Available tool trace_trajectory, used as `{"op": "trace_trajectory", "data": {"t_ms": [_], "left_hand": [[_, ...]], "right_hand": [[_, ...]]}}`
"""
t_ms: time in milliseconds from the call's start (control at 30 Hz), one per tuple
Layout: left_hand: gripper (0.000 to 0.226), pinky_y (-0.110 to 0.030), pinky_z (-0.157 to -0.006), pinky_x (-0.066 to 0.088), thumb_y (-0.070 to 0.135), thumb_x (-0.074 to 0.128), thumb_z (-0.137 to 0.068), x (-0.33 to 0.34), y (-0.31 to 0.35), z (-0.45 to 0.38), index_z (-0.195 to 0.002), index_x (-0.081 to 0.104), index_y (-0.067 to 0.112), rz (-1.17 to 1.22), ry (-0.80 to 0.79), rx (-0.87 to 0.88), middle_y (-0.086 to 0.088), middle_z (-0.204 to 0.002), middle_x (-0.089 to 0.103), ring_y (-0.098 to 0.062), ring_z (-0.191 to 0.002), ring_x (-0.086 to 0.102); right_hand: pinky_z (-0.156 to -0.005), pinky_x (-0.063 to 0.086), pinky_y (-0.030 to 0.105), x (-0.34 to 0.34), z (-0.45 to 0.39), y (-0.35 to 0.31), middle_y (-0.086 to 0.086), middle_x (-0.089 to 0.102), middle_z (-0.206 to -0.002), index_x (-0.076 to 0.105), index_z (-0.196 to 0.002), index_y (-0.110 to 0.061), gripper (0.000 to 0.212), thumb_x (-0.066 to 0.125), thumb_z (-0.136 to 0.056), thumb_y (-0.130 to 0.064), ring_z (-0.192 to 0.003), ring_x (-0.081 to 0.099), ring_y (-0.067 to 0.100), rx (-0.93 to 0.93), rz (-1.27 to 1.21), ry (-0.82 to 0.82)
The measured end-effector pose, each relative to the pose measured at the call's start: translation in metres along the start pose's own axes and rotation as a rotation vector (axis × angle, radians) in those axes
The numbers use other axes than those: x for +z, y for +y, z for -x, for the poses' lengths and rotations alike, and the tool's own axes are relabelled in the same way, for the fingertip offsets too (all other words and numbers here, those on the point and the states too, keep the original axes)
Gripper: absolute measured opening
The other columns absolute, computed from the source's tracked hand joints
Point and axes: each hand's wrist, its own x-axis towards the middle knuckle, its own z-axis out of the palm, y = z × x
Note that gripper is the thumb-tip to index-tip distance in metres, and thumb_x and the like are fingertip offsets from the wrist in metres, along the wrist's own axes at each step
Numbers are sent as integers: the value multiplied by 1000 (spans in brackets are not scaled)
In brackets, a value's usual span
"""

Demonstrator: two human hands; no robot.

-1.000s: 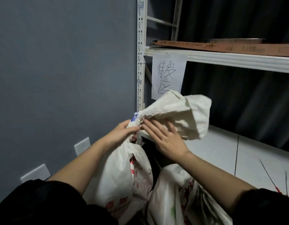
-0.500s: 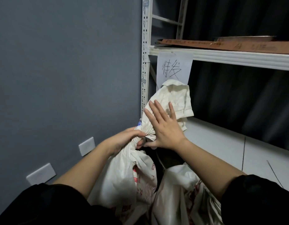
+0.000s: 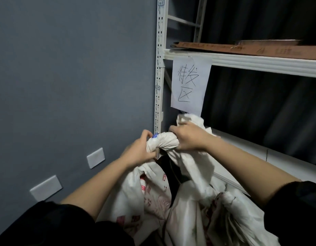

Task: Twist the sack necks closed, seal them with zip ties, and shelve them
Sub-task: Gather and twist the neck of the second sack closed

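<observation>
White cloth bunches tight between my two hands right now. My left hand clamps around the lower part of the sack neck, fingers curled hard into the gathers, and my right hand grips the upper part, where the loose mouth of the sack flares out behind my knuckles. Between the hands the neck is wound into a short, thick rope with tight pleats, so the twisting looks well under way, maybe nearly finished.

This sack hangs down from my left hand, printed with red marks, low in front of the white shelving post. A second sack slumps beside it on the right, under my right forearm, and its top looks rumpled and loose; I can't tell whether it is sealed.

No zip tie is around the neck I'm holding. Something small and pale pokes out just under my left fingers, but it's too blurred to name. So, as I judge it: twist close to done on this one, seal not yet on, shelving not yet started. The lower shelf sits just beyond my right hand, and a paper sign with handwriting hangs from the shelf above, which carries a brown cardboard sheet.
</observation>
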Motion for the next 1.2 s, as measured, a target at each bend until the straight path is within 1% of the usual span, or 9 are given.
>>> {"op": "trace_trajectory", "data": {"t_ms": [167, 333, 433, 633, 800, 933, 1033, 1133, 1200], "left_hand": [[46, -29, -66, 30, 39, 60, -86, 9, 5, 4, -119, 35, 20, -497, 195, 174, -2, -90, 70, -29, -84, 65], [83, -19, -45, 35, 28, 89, -42, 16, -4, 5, -111, 44, 20, -709, 391, 466, 4, -70, 67, -16, -39, 55], [78, -20, -36, 32, 41, 86, -46, 14, -2, 8, -112, 47, 24, -705, 449, 542, 1, -78, 63, -22, -34, 50], [54, -28, -57, 40, 58, 53, -73, 12, 8, 9, -120, 47, 31, -629, 255, 368, 2, -96, 67, -28, -85, 67], [33, -31, -63, 37, 53, 45, -86, 13, 13, -4, -106, 46, 28, -599, 154, 139, -4, -101, 68, -31, -95, 64], [25, -34, -77, 40, 35, 43, -91, 4, 27, -15, -113, 51, 27, -467, 35, -93, -5, -119, 63, -28, -113, 58], [15, -34, -89, 43, 33, 38, -93, -4, 29, -19, -86, 52, 28, -331, -76, -236, -3, -121, 61, -27, -114, 56], [32, -34, -83, 47, 57, 45, -79, -7, 24, -21, -77, 50, 25, -92, -101, -235, -6, -114, 66, -30, -107, 61], [30, -32, -74, 46, 49, 54, -83, -6, 20, -23, -84, 60, 20, 49, -136, -231, -11, -104, 68, -29, -95, 64]], "right_hand": [[-74, 49, 30, -6, 10, -7, 1, 70, -89, 67, -97, -10, 31, 77, -76, -30, -79, 64, 16, 298, -730, -396], [-80, 53, 29, -3, 18, -12, -3, 71, -77, 65, -92, -16, 7, 61, -88, -11, -70, 67, 12, 424, -1124, -605], [-90, 50, 37, -2, 18, -14, -1, 72, -80, 65, -93, -17, 9, 60, -88, -12, -75, 68, 16, 418, -1183, -653], [-98, 47, 41, -5, 19, -14, 11, 67, -114, 59, -111, -17, 31, 68, -82, -21, -103, 64, 28, 412, -1184, -708], [-104, 34, 38, -24, 11, -17, 1, 53, -126, 48, -125, -23, 53, 66, -80, -45, -117, 50, 21, 376, -290, -172], [-83, 39, 36, -34, 20, -65, 4, 62, -102, 63, -103, -16, 24, 58, -82, -26, -95, 58, 26, 146, -199, 454], [-71, 43, 38, -20, 46, -110, 8, 63, -89, 65, -94, -10, 24, 48, -81, -21, -82, 58, 29, -121, -190, 531], [-89, 45, 37, 13, 68, -136, 11, 62, -116, 60, -120, -6, 41, 51, -82, -19, -107, 57, 28, -239, -175, 475], [-104, 37, 39, 34, 70, -128, 11, 52, -139, 48, -136, -5, 58, 46, -82, -24, -131, 45, 27, -202, -78, 432]]}}
